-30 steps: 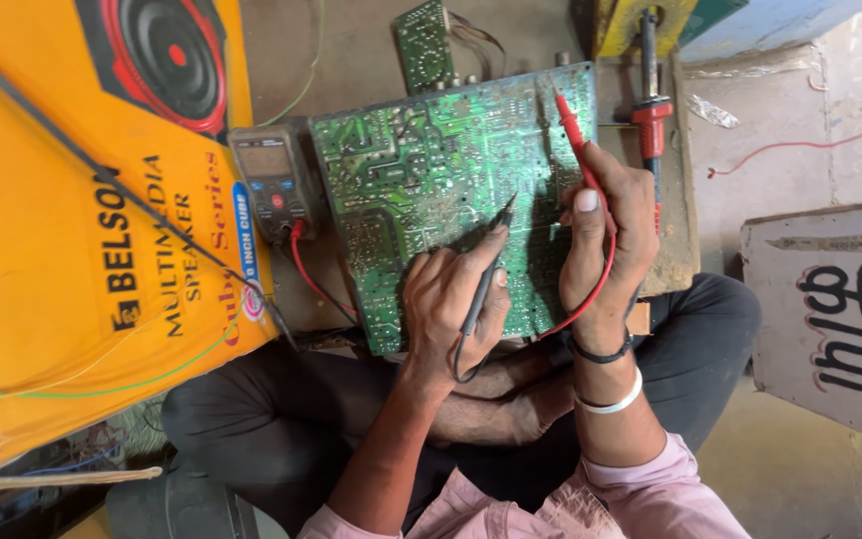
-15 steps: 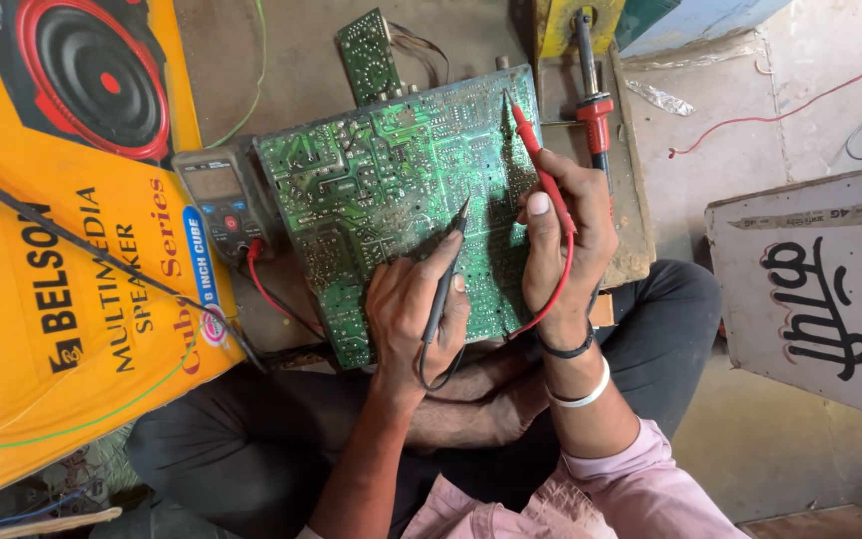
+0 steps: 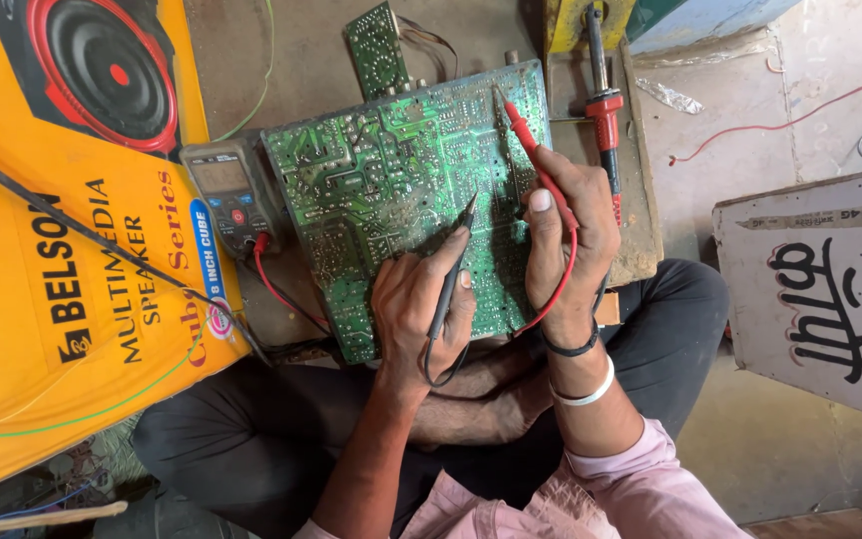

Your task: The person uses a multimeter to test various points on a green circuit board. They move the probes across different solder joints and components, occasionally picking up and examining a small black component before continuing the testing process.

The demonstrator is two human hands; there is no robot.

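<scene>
A large green circuit board [image 3: 381, 190] lies solder side up on my lap and the floor in front of me. My left hand [image 3: 413, 304] grips a black test probe [image 3: 451, 269] like a pen, its tip touching the board near the middle. My right hand [image 3: 566, 235] holds a red test probe [image 3: 523, 135] whose tip rests on the board's upper right area. Red and black leads run from the probes toward a grey multimeter [image 3: 226, 195] lying at the board's left edge.
A big yellow speaker carton [image 3: 62, 260] fills the left side. A smaller green board [image 3: 376, 45] lies beyond the large one. A red-handled soldering iron [image 3: 603, 95] rests on a wooden block [image 3: 641, 200] at the right. A white printed box [image 3: 820, 289] stands far right.
The view has drifted, so everything sits lower and more to the left than a second ago. Both hands keep their probes on the board, with the black tip shifted slightly.
</scene>
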